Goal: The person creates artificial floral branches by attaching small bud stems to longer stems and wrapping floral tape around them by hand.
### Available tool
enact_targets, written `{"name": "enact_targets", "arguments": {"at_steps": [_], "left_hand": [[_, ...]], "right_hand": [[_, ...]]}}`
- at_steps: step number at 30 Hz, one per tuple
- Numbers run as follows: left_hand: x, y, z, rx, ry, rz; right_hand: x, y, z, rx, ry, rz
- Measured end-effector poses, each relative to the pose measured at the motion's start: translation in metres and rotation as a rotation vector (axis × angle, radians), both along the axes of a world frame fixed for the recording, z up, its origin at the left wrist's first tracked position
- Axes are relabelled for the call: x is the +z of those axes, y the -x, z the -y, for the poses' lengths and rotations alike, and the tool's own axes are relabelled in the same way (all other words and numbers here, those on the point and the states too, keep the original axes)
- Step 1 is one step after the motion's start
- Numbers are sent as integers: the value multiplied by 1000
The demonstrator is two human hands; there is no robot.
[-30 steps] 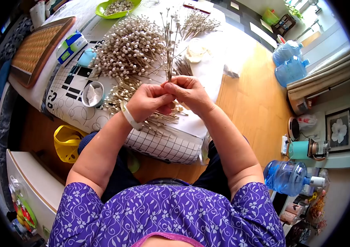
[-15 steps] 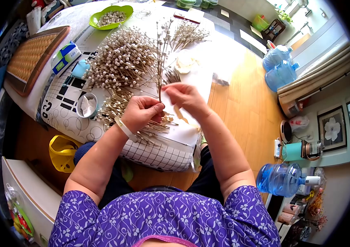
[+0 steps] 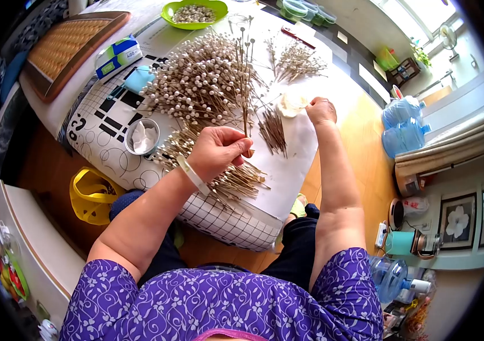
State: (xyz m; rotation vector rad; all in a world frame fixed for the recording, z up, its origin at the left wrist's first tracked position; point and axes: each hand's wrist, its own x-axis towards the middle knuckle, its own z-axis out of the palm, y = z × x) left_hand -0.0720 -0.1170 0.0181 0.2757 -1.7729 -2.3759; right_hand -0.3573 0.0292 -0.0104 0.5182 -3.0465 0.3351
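Observation:
In my left hand (image 3: pixel 219 150), thumb and fingers pinch a thin upright sprig of stems (image 3: pixel 246 94) with small dark beads at its top. My right hand (image 3: pixel 321 111) is closed, at the right side of the table beside a roll of cream tape (image 3: pixel 292 105). What its fingers hold, if anything, is hidden. A large heap of white-beaded stems (image 3: pixel 196 79) lies to the left of the sprig. Below my left hand is a second bunch of pale-tipped stems (image 3: pixel 242 183). Short bare brown sticks (image 3: pixel 274 132) lie between my hands.
A finished-looking beaded bunch (image 3: pixel 299 61) lies at the back right of the table. Further back stands a green bowl of beads (image 3: pixel 193 14). On the left are a white cup (image 3: pixel 142 137), a tissue pack (image 3: pixel 118 57) and a yellow bag (image 3: pixel 90 196) below the table edge.
My right hand has moved away from the sprig to the right, beside the tape roll. My left hand still grips the sprig. The camera view has shifted.

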Motion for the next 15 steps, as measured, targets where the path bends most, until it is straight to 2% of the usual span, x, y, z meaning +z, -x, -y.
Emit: {"name": "enact_targets", "arguments": {"at_steps": [5,8,10,12,14,15], "left_hand": [[-1,0,5,9,-28,37],[2,-1,6,44,-25,24],[0,-1,6,81,-63,23],[0,0,3,122,-67,33],[1,1,1,134,-81,51],[-1,2,0,133,-85,52]], "right_hand": [[19,-8,0,-36,-51,41],[39,-31,-19,40,7,-34],[42,-56,-42,182,480,21],[51,-119,-46,380,861,165],[56,-179,-46,595,872,181],[63,-204,-43,615,807,189]]}}
